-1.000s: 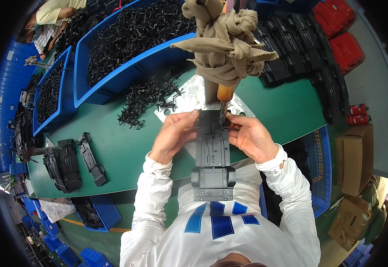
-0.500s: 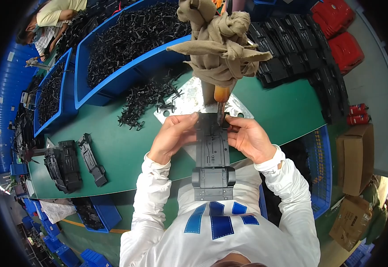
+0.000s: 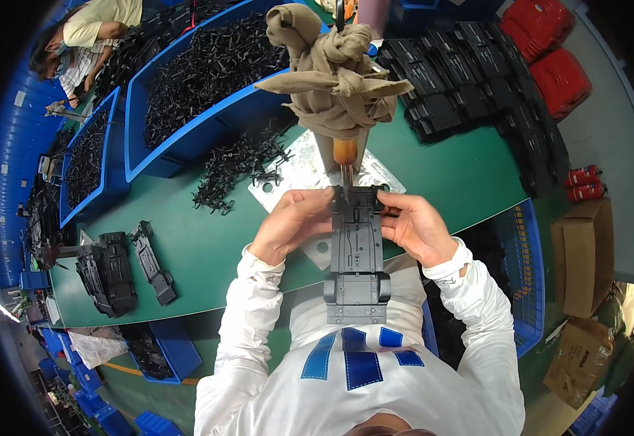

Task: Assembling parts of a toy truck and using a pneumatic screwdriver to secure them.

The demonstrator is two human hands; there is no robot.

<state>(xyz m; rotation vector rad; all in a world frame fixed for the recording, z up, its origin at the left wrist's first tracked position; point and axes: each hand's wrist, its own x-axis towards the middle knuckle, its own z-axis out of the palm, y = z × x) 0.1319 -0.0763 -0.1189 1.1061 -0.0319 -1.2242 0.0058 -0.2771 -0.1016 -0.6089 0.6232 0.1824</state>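
Head view: black plastic toy-car chassis (image 3: 357, 251), far end above metal plate (image 3: 381, 174) on green counter (image 3: 447, 171). Left hand (image 3: 293, 224) pinches chassis corner at 11 o'clock, right hand (image 3: 418, 227) at 1; driver (image 3: 345, 151) near 12. Probably light, stiff, slightly slippery; thin edges perhaps fragile. Best hold: long sides.

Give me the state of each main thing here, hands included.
Long black part: held in both hands.
Left hand: closed on the part's left edge.
Right hand: closed on its right edge.
Orange-collared tool: pointing down toward the part's far end; contact unclear.
Cloth: wrapped, knotted.
Large blue bin: heaped with small black pieces.
Red fire extinguishers: lying sideways.
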